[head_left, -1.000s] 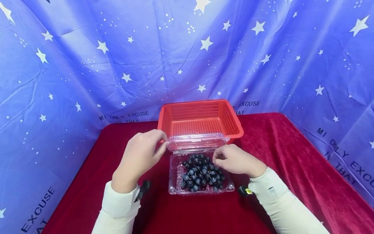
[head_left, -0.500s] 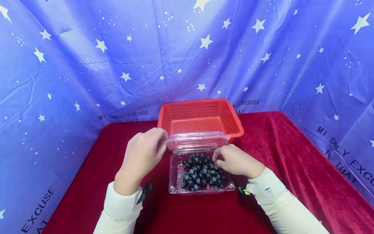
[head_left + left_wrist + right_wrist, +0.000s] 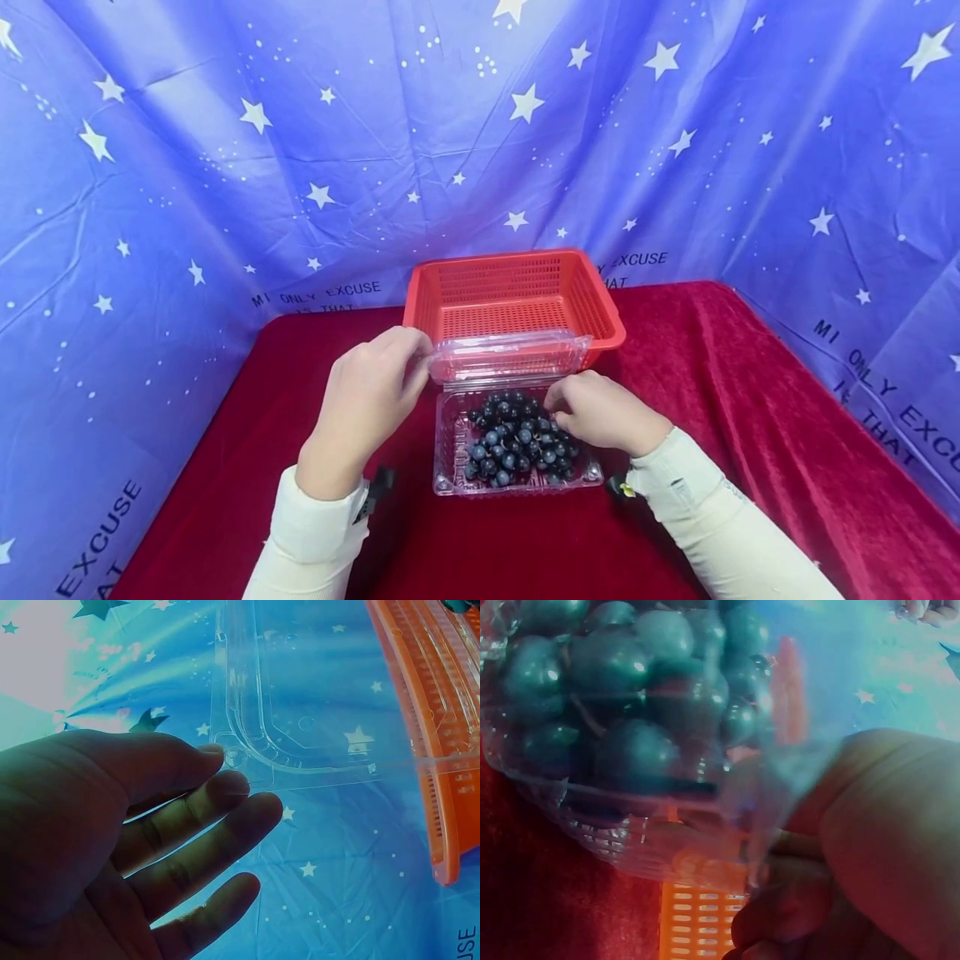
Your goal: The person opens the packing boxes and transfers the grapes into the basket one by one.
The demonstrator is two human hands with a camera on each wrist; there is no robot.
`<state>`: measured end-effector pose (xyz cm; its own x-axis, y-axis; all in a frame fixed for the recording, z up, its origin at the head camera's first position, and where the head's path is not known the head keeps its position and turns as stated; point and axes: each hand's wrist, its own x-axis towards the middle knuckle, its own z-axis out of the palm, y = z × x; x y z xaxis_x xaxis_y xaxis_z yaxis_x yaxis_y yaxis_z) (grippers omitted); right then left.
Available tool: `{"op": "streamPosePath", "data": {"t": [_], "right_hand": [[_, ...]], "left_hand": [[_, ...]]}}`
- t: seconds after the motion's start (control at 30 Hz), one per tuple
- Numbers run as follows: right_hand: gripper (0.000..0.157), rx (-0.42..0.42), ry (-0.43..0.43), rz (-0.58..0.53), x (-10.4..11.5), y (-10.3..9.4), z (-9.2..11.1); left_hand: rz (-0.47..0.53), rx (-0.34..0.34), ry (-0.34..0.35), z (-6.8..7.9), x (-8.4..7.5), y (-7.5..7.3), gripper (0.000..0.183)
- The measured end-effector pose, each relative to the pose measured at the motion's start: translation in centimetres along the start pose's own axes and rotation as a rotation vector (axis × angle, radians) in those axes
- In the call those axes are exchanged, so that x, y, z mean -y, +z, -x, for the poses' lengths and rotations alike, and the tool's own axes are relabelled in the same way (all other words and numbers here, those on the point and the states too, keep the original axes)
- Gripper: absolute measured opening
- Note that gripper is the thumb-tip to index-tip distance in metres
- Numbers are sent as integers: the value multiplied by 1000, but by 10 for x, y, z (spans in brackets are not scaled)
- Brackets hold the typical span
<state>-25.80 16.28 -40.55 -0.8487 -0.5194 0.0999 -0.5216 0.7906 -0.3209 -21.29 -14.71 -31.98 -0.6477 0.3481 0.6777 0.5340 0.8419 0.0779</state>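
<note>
A clear plastic clamshell box (image 3: 455,467) sits on the table, holding dark grapes (image 3: 512,442). Its transparent lid (image 3: 510,357) is raised at the back, overlapping the red basket in the head view. My left hand (image 3: 371,392) pinches the lid's left corner between thumb and forefinger; the left wrist view shows the other fingers (image 3: 225,847) spread below. At the box's right rear edge, my right hand (image 3: 603,412) grips the plastic rim beside the grapes. In the right wrist view its thumb (image 3: 855,780) is partly hidden behind the plastic, and its curled fingers (image 3: 784,900) sit below.
Right behind the lid stands a red perforated basket (image 3: 611,321). Dark red velvet (image 3: 697,350) covers the table. A blue curtain (image 3: 420,125) with white stars hangs around the back and sides.
The lid's upper edge has risen slightly, with my left hand still at its corner. My right hand stays at the box's edge, shifted a little left. The grapes lie as before.
</note>
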Motion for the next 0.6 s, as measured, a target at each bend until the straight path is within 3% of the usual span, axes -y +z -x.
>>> {"op": "streamPosePath", "data": {"t": [0.3,0.6], "right_hand": [[17,-15,-29,91,3,5,4],[17,-32,-31,105,3,5,3]], "left_hand": [[0,-18,27,2,0,3,14],[-9,-20,40,1,0,1,14]]}}
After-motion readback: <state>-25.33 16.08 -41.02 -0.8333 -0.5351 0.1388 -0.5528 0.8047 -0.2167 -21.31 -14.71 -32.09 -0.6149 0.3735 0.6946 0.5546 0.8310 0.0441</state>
